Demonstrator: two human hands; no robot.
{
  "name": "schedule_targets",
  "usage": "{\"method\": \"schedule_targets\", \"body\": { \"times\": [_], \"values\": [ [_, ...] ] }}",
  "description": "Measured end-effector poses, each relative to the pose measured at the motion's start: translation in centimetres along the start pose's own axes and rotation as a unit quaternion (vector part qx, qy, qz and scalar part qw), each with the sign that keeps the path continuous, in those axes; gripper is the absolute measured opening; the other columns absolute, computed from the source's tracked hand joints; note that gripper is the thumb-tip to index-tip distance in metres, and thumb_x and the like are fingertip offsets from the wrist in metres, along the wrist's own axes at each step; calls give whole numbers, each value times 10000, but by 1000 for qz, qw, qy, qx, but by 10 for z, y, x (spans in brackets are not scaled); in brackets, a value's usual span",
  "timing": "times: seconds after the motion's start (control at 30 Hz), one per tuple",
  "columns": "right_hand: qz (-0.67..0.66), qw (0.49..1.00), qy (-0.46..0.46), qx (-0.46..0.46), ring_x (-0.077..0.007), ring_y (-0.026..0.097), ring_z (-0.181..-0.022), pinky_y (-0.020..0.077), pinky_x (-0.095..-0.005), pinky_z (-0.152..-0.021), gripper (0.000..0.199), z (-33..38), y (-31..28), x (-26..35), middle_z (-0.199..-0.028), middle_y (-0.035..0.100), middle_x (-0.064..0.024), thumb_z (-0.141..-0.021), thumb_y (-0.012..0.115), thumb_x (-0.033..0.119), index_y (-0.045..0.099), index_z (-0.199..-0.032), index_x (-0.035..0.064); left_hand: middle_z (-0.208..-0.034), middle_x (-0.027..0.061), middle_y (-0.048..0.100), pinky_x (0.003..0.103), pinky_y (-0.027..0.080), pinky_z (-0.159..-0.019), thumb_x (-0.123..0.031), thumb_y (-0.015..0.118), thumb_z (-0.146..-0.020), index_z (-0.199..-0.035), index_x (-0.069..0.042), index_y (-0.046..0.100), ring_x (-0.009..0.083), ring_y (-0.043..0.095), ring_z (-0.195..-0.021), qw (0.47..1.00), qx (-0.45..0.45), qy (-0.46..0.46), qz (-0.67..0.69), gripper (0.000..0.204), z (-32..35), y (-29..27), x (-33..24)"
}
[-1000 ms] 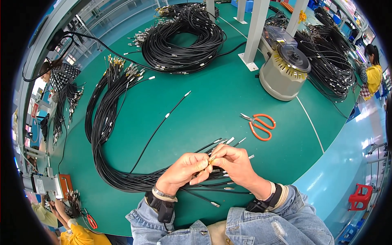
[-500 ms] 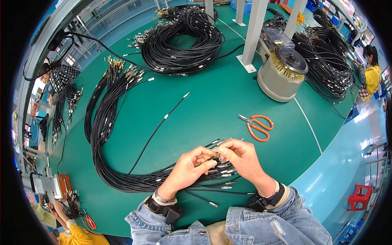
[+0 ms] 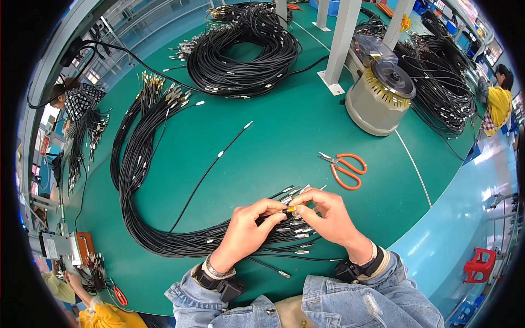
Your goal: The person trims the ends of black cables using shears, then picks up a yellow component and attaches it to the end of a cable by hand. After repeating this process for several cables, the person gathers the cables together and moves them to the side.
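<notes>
Cable ends [image 3: 295,218] with metal tips form a fanned bundle on the green table [image 3: 262,147], directly beneath and between both hands. A small yellow piece [image 3: 292,209] sits at the top of the bundle, at the point where the fingertips of both hands meet.

Left hand [image 3: 247,229]: positioned on the left side of the bundle, fingers curled inward. Thumb and forefinger are pressed together on the yellow piece and the cable tip beside it. The remaining fingers rest folded against the cables.

Right hand [image 3: 328,216]: positioned on the right side of the bundle, fingers bent and closed toward the left hand. Its fingertips pinch the same yellow piece from the opposite side. The heel of the hand lies over the outer cable ends.

The two hands touch at the fingertips. Exactly how the yellow piece attaches to the cable is too small to resolve.

The black cable bundle [image 3: 136,180] runs from under the hands to the left, then curves up the table toward a second set of metal-tipped ends. A single loose cable [image 3: 210,167] lies diagonally above the hands, apart from the bundle. Orange scissors [image 3: 345,169] lie just above and right of the right hand, not touching it. A round grey machine [image 3: 380,98] stands farther up the table, well apart from the hands. A coiled cable pile [image 3: 240,52] lies at the far side.
</notes>
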State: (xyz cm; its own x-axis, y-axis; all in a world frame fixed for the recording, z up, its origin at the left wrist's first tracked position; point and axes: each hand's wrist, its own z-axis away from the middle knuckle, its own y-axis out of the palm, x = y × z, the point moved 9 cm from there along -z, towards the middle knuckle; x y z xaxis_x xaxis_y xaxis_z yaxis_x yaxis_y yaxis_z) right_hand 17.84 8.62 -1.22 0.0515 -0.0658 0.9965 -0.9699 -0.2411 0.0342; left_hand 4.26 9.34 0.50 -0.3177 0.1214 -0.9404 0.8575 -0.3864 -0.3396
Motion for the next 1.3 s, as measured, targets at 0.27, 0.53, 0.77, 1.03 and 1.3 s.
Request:
{"method": "schedule_targets", "body": {
  "times": [0.27, 0.53, 0.77, 1.03, 1.3],
  "values": [
    [89, 996, -27, 13, -150, 586, -749, 480, -287, -699, 146, 0, 7, 17, -847, 635, -83, -818, 640, 39, 622, -953, -14, -859, 113, 698, 257, 537, -692, 10, 662, -822, -923, 20, 579, 161, 684, -798, 1000, -19, -4, 10, 131, 1, 1, -5],
    [83, 996, -4, 27, -135, 592, -752, 486, -280, -706, 144, 3, 9, 2, -832, 633, -69, -815, 655, 53, 610, -935, -12, -817, 93, 686, 266, 539, -651, -10, 698, -792, -879, 19, 577, 162, 678, -725, 999, 17, 14, -37, 152, 2, 4, -8],
    [-28, 999, 44, -6, -92, 556, -794, 461, -253, -694, 104, 3, 4, 1, -832, 618, -36, -840, 629, 15, 604, -937, -13, -765, 83, 680, 266, 538, -619, -26, 723, -772, -807, 16, 601, 159, 673, -688, 995, -37, 27, -91, 134, 3, -4, -12],
    [-16, 997, 73, -12, -89, 578, -786, 472, -245, -687, 66, 5, -1, -10, -853, 629, -44, -865, 610, 8, 603, -924, -22, -805, 95, 696, 263, 545, -634, -34, 730, -772, -844, 11, 639, 162, 681, -708, 992, -58, 60, -97, 124, 4, -2, -12],
    [-41, 997, 61, -22, -84, 586, -771, 477, -254, -695, 124, 6, 0, -11, -811, 653, -40, -860, 644, 85, 634, -921, -22, -813, 104, 702, 263, 546, -627, -23, 724, -774, -866, 12, 645, 167, 694, -733, 991, -79, 84, -64, 126, 5, 2, -16]
  ]
}}
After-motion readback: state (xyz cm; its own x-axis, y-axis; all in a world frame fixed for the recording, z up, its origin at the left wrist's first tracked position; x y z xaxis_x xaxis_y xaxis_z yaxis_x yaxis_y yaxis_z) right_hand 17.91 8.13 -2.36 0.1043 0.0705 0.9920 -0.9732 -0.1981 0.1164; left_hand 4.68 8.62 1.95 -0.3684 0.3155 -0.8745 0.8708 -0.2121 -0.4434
